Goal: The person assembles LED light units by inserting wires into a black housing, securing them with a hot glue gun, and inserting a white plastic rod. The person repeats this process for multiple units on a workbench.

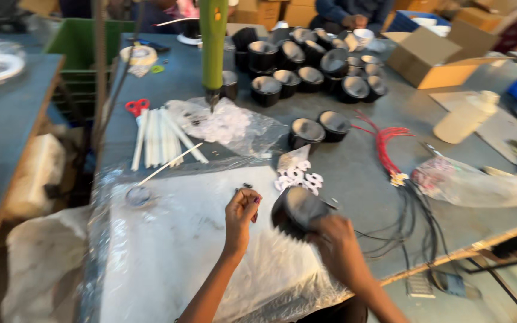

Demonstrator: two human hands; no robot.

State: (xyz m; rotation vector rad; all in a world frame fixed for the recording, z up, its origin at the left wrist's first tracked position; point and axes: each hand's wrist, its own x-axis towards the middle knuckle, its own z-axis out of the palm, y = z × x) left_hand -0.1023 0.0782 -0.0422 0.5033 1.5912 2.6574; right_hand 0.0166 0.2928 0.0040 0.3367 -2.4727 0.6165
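- Head view: your work table [360,173] carries a plastic sheet [181,239] at 7 o'clock and a cluster of black cups [306,66] at 12 o'clock.
- Your right hand [336,242] is clamped on a black round housing [297,209], open face tilted toward 1 o'clock, blurred.
- Your left hand [242,215] sits just beside it at 9 o'clock, fingers pinched together on something too small to tell.

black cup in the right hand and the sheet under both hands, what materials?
Black cup, gripped by the right hand: looks like matte black moulded plastic or coated metal with a pale inner face; blur leaves it open. Sheet: thin clear plastic film over something white, judging by its wrinkles and glare. The left hand pinches something small above it.
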